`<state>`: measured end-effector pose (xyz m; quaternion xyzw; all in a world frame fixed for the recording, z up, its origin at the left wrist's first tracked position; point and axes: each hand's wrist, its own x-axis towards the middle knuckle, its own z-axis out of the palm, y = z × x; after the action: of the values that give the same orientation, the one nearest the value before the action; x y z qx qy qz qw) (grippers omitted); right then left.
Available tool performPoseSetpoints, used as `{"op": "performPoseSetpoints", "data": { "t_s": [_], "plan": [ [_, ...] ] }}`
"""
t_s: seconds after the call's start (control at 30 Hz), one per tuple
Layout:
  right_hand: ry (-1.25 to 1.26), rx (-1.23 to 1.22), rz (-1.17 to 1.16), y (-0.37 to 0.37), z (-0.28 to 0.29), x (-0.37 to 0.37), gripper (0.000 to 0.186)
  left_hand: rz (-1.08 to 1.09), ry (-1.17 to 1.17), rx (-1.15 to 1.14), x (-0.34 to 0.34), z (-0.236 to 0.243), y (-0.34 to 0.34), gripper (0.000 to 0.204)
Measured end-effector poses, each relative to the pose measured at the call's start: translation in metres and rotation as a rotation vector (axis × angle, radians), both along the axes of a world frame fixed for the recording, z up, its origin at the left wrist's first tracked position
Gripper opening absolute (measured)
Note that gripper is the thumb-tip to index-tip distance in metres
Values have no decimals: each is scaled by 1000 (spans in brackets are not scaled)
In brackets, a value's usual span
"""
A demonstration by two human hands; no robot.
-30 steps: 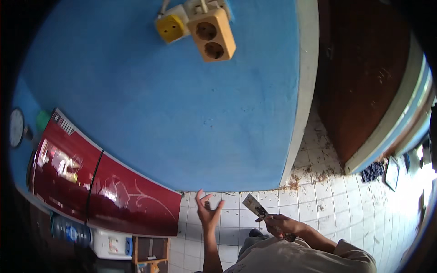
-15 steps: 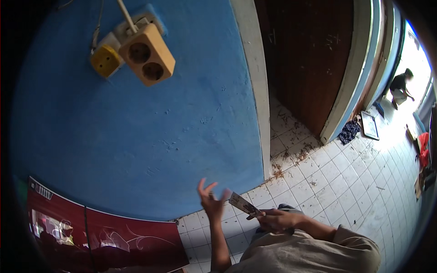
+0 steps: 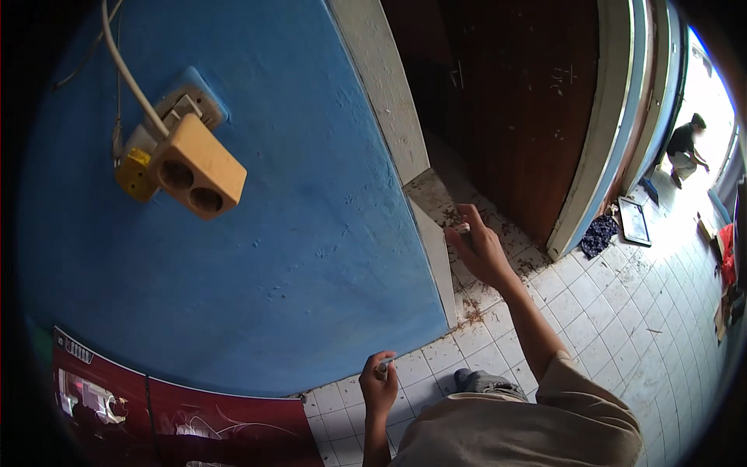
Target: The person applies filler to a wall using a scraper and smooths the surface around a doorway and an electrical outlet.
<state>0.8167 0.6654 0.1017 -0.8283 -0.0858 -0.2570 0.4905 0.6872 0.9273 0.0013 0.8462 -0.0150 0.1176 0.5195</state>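
Observation:
My right hand (image 3: pixel 482 253) is raised beside the pale door trim, fingers wrapped round a flat metal scraper (image 3: pixel 426 191). Its stained blade lies over the trim; whether it touches cannot be told. Lower, near the foot of the blue wall (image 3: pixel 296 272), my left hand (image 3: pixel 379 389) has curled fingers around something small that I cannot make out. Above left, a beige double socket (image 3: pixel 198 163) and a yellow adapter (image 3: pixel 137 175) hang from wall outlets.
A red fridge (image 3: pixel 101 412) stands lower left. A brown door (image 3: pixel 513 117) opens onto debris-strewn tiles. Rightward along the tiled floor (image 3: pixel 622 327) lie dark cloth (image 3: pixel 599 233), a framed panel (image 3: pixel 634 222) and red material (image 3: pixel 725 253). Another person (image 3: pixel 685 152) crouches in a bright doorway.
My view has turned right. My right hand has lifted the scraper from near my body to the door trim, while my left hand's fingers have curled from spread to closed.

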Motion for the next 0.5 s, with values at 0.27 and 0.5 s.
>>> {"op": "performPoseSetpoints", "data": {
  "t_s": [0.27, 0.5],
  "plan": [
    [-34, -60, 94, -9, 11, 39, 33, -189, -376, 346, 88, 99, -57, 49],
    [50, 50, 290, -25, 20, 40, 33, -394, -698, 703, 157, 138, -87, 72]
  ]
}}
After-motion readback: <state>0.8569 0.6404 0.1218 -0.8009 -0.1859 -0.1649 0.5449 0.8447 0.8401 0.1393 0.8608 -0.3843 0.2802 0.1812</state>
